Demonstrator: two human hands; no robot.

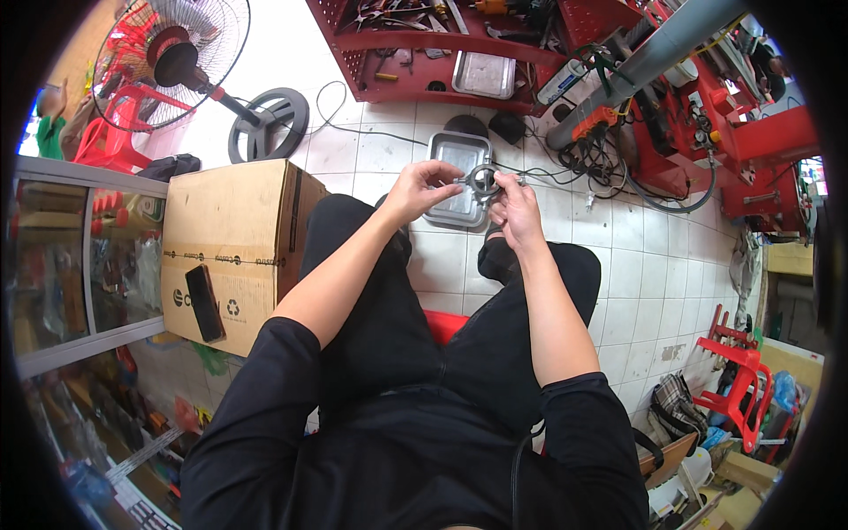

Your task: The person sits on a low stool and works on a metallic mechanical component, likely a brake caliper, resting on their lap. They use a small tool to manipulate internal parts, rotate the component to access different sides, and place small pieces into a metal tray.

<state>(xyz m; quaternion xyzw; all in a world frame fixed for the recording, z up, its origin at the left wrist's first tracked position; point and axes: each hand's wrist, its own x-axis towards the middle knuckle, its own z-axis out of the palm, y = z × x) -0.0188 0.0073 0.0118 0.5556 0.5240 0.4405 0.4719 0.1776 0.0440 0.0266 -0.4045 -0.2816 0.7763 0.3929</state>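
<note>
A dark grey ring-shaped metal part (484, 180) is held in front of my knees, above a grey metal tray (439, 217) on the floor. My right hand (516, 210) grips its right side, thumb on top and the other fingers curled below. From the left, my left hand (419, 191) brings thumb and forefinger together at a small projection on the ring's left edge. Whether that projection is a separate piece is too small to tell. The tray lies partly hidden behind the hands and the part; a shallow layer shows inside it.
A cardboard box (225, 212) stands at my left with a black phone (204, 303) on it. Beyond it is a standing fan (254, 119). A red tool cart (397, 42) is ahead, with tangled cables (579, 155) to its right. A red plastic stool (746, 380) lies at the right.
</note>
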